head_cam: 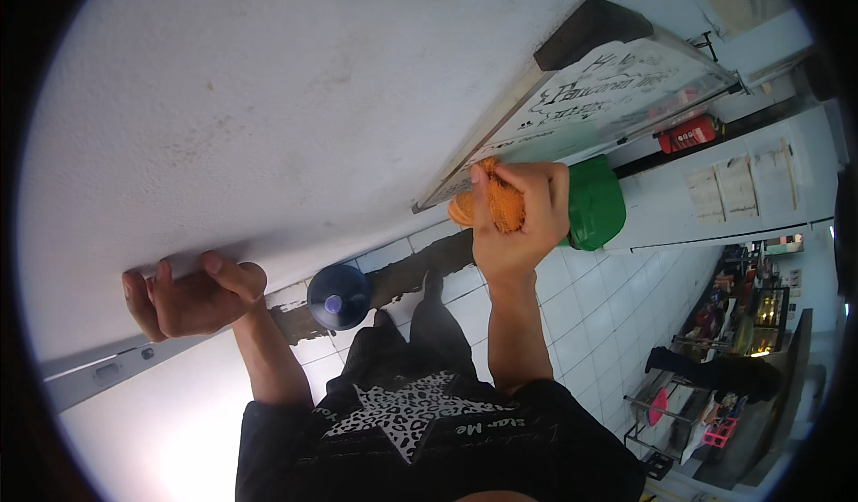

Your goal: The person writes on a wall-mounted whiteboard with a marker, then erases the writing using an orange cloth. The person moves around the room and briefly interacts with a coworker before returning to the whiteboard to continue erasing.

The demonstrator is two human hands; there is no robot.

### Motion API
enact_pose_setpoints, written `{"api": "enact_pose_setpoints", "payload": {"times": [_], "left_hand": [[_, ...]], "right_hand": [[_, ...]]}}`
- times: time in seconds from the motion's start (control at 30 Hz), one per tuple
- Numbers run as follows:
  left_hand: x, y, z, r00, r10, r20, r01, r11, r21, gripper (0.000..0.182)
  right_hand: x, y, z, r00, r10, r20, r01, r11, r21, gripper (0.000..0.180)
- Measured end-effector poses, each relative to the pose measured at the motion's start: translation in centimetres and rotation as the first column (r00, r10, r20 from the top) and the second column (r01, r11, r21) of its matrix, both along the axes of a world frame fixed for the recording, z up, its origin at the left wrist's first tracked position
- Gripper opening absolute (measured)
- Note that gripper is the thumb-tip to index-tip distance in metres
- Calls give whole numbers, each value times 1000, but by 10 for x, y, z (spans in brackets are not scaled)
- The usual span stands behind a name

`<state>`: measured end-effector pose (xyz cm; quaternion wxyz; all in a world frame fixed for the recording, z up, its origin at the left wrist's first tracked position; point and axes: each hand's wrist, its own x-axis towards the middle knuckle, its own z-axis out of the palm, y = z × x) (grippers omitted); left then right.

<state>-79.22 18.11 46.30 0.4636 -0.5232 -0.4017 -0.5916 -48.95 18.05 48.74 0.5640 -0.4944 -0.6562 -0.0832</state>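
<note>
My right hand [526, 217] grips a bunched orange cloth [504, 203] between thumb and fingers. It is in front of the lower corner of a framed whiteboard [590, 100] that bears handwriting. Whether the cloth touches the board or its frame I cannot tell. At the left, my left hand [198, 297] holds nothing visible. Its fingers are loosely curled and apart, with the tips at or close to the white wall [268, 100]. Below the wall, between my forearms, a blue water jug [340, 297] stands on the floor near my feet.
A green container [596, 203] stands beyond my right hand, with a red fire extinguisher [688, 133] farther off. White tiles [590, 301] cover the floor. Farther right, a person in dark clothes [717, 371] is near a metal-framed rack [660, 421]. Papers [737, 187] hang on the far wall.
</note>
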Motion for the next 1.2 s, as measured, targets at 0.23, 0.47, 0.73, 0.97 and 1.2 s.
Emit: {"api": "enact_pose_setpoints", "payload": {"times": [0.23, 0.47, 0.73, 0.97, 1.2], "left_hand": [[-2, -1, 0, 1000, 15, -24, -15, 1000, 9, 36], [-2, -4, -3, 1000, 0, 2, 0, 996, -92, 40], [-2, 4, 6, 998, -21, -56, 21, 1000, 2, 36], [-3, 8, 6, 999, -1, -51, 1, 1000, 5, 36], [-5, 7, 4, 999, 42, -25, -43, 998, -38, 41]], "right_hand": [[8, 1, -15, 999, 36, 11, -36, 999, -11, 21], [26, 10, -20, 993, -59, -107, 55, 998, -37, 20], [55, 18, -19, 982, -148, -117, 137, 986, -94, 16], [102, 17, -8, 861, -136, -490, 48, 981, -188, 19], [85, -44, -60, 776, 21, -630, -300, 891, -340, 36]]}}
